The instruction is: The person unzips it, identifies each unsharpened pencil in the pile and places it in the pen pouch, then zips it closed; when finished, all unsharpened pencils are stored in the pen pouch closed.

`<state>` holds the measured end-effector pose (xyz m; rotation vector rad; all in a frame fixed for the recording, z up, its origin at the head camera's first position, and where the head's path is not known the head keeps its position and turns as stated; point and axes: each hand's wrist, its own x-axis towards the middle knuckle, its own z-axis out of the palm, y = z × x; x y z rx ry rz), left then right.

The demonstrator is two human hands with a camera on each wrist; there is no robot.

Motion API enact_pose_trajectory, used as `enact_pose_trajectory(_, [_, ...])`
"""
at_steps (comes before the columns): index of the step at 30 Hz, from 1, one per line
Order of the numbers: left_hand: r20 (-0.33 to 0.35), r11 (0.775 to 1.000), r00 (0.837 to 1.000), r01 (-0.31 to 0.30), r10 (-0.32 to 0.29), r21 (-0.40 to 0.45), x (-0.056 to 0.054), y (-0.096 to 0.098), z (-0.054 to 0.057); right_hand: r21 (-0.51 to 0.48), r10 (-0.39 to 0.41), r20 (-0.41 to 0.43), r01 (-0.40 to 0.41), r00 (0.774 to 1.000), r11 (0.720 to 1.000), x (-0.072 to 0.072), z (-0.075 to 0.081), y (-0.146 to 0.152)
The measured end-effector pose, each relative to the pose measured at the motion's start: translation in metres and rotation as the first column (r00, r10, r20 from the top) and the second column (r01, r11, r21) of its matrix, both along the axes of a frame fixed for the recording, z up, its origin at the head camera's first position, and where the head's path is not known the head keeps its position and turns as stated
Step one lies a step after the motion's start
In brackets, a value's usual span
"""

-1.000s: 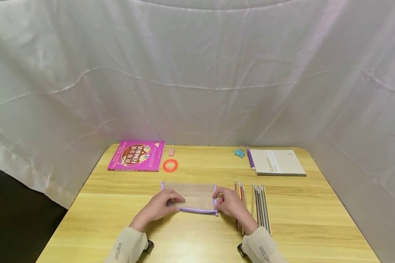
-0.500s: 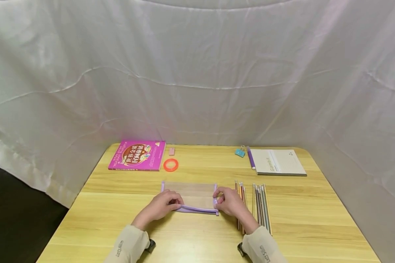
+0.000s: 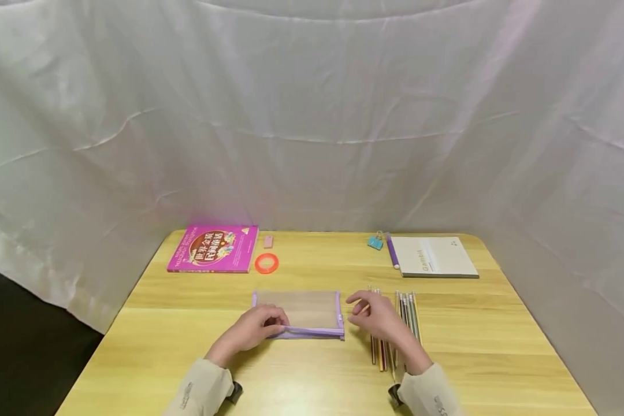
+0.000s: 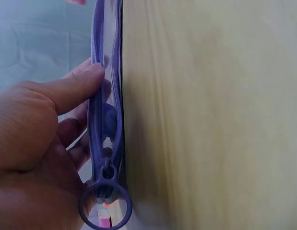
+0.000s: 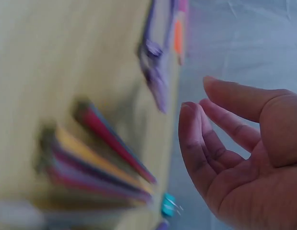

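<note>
A see-through zip pouch (image 3: 312, 306) with lilac edging lies flat on the table. My left hand (image 3: 252, 328) pinches one lip of its zip, thumb on the near side and fingers behind. In the left wrist view the two zip tapes (image 4: 96, 129) stand apart, and the slider with its ring pull (image 4: 129, 207) sits at the end near the palm. My right hand (image 3: 383, 319) is off the pouch's right end, fingers loosely bent with nothing between them. Under its wrist lie coloured pencils (image 3: 382, 355), blurred in the right wrist view.
A second bundle of pencils (image 3: 411, 315) lies farther right. Along the back are a pink book (image 3: 213, 249), a pink eraser (image 3: 268, 242), an orange tape roll (image 3: 266, 263), a blue binder clip (image 3: 375, 242), a purple pen (image 3: 392, 252) and a notebook (image 3: 439, 257).
My right hand has let go of the pouch's right end and moved right, over the pencils. My left hand has taken hold of the zip edge and raised it slightly.
</note>
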<state>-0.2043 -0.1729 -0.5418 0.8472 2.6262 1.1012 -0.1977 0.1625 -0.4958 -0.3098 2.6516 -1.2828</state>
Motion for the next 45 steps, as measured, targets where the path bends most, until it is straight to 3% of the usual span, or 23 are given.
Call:
enact_pose_trajectory(6, [0.067,0.998,0.998,0.005,-0.009,0.055,0.006,-0.005,-0.003,0.033,-0.114,-0.073,0.117,0.991,0.993,0.001,0.022,0.040])
enact_pose_trajectory(10, [0.109,0.995,0.994,0.017,-0.028,0.098,0.007,-0.005,-0.003,0.059,-0.193,-0.084,0.198,0.978,0.978,0.002,0.027,0.075])
enact_pose_trajectory(18, [0.194,0.989,0.979,0.036,-0.064,0.142,0.006,-0.005,-0.004,-0.002,-0.266,0.001,0.266,0.964,0.964,0.007,0.009,0.129])
enact_pose_trajectory(25, [0.212,0.985,0.975,0.033,-0.069,0.169,0.003,0.000,-0.005,-0.074,-0.290,0.164,0.305,0.943,0.950,0.008,-0.009,0.142])
enact_pose_trajectory(30, [0.256,0.984,0.964,0.030,-0.075,0.177,0.002,0.008,-0.004,-0.072,-0.296,0.199,0.315,0.934,0.946,0.009,-0.017,0.143])
enact_pose_trajectory(34, [0.337,0.976,0.938,0.010,-0.084,0.216,0.000,0.014,-0.004,-0.087,-0.299,0.212,0.323,0.930,0.943,0.008,-0.020,0.142])
enact_pose_trajectory(40, [0.456,0.947,0.880,-0.027,-0.130,0.321,-0.001,0.020,-0.004,-0.078,-0.304,0.229,0.329,0.925,0.941,0.003,-0.024,0.138])
enact_pose_trajectory(45, [0.515,0.930,0.845,-0.063,-0.144,0.363,-0.001,0.023,-0.002,-0.044,-0.302,0.220,0.319,0.927,0.947,0.000,-0.026,0.136])
